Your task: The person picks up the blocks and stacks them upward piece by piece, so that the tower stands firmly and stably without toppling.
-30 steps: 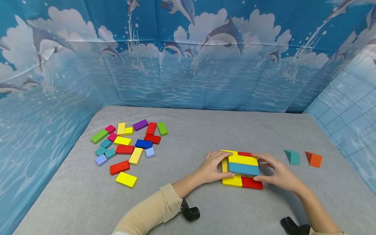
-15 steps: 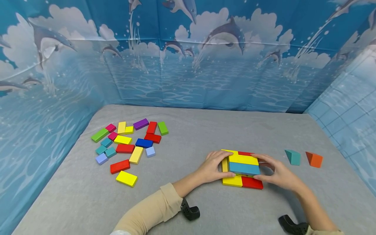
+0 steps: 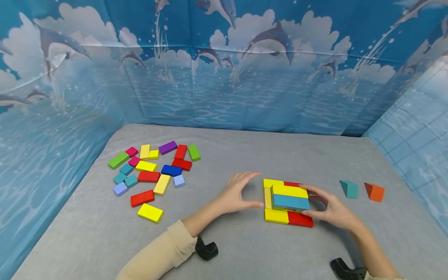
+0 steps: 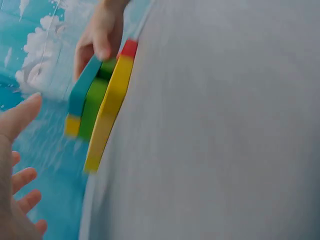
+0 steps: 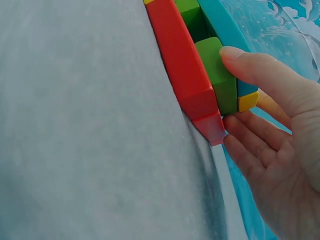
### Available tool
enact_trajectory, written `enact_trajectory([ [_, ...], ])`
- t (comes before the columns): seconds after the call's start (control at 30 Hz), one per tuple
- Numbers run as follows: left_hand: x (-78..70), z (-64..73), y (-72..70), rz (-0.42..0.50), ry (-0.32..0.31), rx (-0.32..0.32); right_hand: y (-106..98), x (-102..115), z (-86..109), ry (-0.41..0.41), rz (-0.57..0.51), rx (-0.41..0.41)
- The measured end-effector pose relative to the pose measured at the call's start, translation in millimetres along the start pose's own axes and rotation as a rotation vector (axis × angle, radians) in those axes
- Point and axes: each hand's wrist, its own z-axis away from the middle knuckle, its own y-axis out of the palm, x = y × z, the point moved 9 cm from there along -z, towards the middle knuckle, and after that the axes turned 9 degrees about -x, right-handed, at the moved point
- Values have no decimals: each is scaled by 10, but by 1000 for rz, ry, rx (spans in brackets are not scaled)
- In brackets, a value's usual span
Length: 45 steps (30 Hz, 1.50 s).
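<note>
My right hand (image 3: 329,204) curls round the near end of the block stack (image 3: 280,216), thumb on one side and fingers on the other. My left hand (image 3: 235,196) holds nothing — thumb and fingers spread wide, just beside the stack's opposite end and apart from it.

From my head I see mostly the top: a yellow plank (image 3: 290,190) and a blue plank (image 3: 291,202) side by side over a red and yellow base. My right wrist shows what lies beneath: green blocks (image 5: 220,75) standing between base and planks, a dark gap separating them, my thumb tip against the nearest one.

Beyond my right hand, outward on the grey table (image 3: 224,249), lie a teal wedge (image 3: 349,189) and an orange wedge (image 3: 375,192). Well off to my left hand's outer side — many loose blocks (image 3: 148,177) in mixed colours. My right hand covers part of the stack's end.
</note>
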Motion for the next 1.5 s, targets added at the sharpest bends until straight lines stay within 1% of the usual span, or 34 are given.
enact_trajectory([
  [0.07,85,106,-213,-1,-26,-27,1,-5,7,4,-2,-3],
  [0.13,191,249,-418,-7,-53,-60,2,-4,12,4,3,-3],
  [0.3,440,717,-902,-63,-121,-164,17,-30,17,19,13,1],
  [0.33,478,816,-989,-84,-140,-181,19,-36,17,23,11,0],
  [0.47,586,1204,-1302,-231,-211,-260,30,-53,9,27,20,3],
  [0.57,638,1475,-1487,-330,-269,-325,32,-65,6,34,23,6],
  [0.67,666,1708,-1622,-393,-303,-387,35,-67,8,35,21,9],
  [0.8,695,1937,-1734,-462,-323,-470,36,-41,12,22,14,4],
  [0.87,714,2012,-1767,-485,-342,-508,37,-27,11,18,7,3],
  [0.93,740,2055,-1780,-501,-371,-526,34,-10,12,7,5,1],
  [1.03,774,2083,-1782,-518,-416,-532,31,-6,10,10,0,-3],
  [1.13,784,2075,-1780,-523,-431,-531,27,-1,15,9,-6,-5],
  [1.23,763,2054,-1774,-514,-413,-539,18,4,17,4,-13,-7],
  [1.37,714,2005,-1742,-491,-379,-535,-2,4,16,-4,-11,-9],
  [1.5,644,1899,-1654,-449,-341,-514,-13,1,27,-1,2,5],
])
